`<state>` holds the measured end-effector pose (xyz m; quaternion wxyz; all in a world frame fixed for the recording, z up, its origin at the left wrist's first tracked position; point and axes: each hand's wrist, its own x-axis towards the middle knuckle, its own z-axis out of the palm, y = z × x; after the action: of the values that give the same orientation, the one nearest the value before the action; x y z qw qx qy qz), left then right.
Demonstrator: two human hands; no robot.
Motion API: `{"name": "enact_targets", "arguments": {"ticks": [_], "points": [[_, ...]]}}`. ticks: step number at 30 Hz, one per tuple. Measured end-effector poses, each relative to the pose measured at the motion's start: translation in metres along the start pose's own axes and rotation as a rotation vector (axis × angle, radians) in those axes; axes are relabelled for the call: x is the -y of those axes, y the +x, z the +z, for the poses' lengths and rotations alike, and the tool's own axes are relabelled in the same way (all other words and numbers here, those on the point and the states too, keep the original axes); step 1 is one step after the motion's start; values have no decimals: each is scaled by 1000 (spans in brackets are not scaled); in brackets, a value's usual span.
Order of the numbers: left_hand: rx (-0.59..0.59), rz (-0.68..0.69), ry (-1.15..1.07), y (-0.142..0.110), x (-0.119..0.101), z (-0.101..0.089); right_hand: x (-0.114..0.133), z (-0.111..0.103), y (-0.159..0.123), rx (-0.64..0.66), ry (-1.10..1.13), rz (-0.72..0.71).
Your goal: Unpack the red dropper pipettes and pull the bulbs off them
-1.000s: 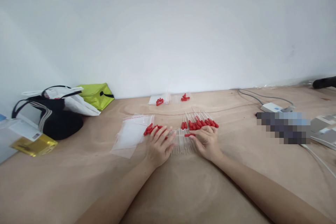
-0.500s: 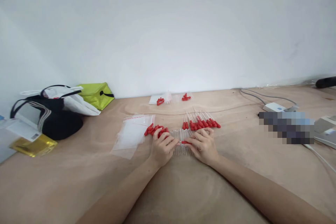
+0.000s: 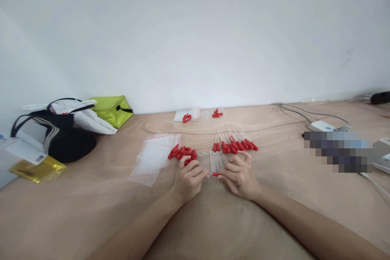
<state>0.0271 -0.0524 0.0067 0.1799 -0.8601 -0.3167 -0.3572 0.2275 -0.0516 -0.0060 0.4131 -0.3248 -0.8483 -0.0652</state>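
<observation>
My right hand [image 3: 242, 174] pinches a red rubber bulb [image 3: 215, 174] between thumb and fingers. Opposite it, my left hand [image 3: 189, 178] is closed on a clear glass dropper tube, mostly hidden by the fingers, whose end meets the bulb's mouth. Beneath and between both hands lies a row of clear glass tubes [image 3: 211, 158]. Loose red bulbs [image 3: 182, 152] are heaped just beyond my left hand. Past my right hand, several droppers with red bulbs fitted [image 3: 234, 145] lie side by side, tips toward the wall.
Clear zip bags [image 3: 152, 158] lie left of the loose bulbs. Near the wall are bagged red bulbs and tubes [image 3: 203, 114]. A black cap [image 3: 70, 146], a lime-green bag [image 3: 111, 111] and a yellow packet [image 3: 39, 170] stand left. A power strip [image 3: 321, 126] with cables is right.
My left hand has gone from spread fingers to a pinch on a glass tube. Both hands have come together and moved slightly nearer to me, bringing the tube's end to the red bulb.
</observation>
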Motion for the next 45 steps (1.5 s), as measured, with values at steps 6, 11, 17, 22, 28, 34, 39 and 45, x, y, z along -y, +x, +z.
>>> {"name": "enact_targets", "arguments": {"ticks": [6,11,17,22,28,34,39,45], "points": [[12,15,1,-2,-1,0,1,-1,-1,5,33,0],[26,27,-16,-3,0,-6,1,-6,-4,32,91,1],[40,-134,-2,-16,14,-21,-30,-28,-25,63,32,168],[74,-233,-7,-19,18,-11,-49,-24,-32,-111,129,452],[6,-248,15,-15,16,3,-45,-22,-30,-70,87,626],[-102,-278,-22,-10,13,13,-41,-29,-28,35,-158,599],[-35,-180,-95,-5,7,11,-36,-31,-21,57,-270,590],[27,-171,-228,-6,5,7,-36,-30,-21,-1,-304,572]]}}
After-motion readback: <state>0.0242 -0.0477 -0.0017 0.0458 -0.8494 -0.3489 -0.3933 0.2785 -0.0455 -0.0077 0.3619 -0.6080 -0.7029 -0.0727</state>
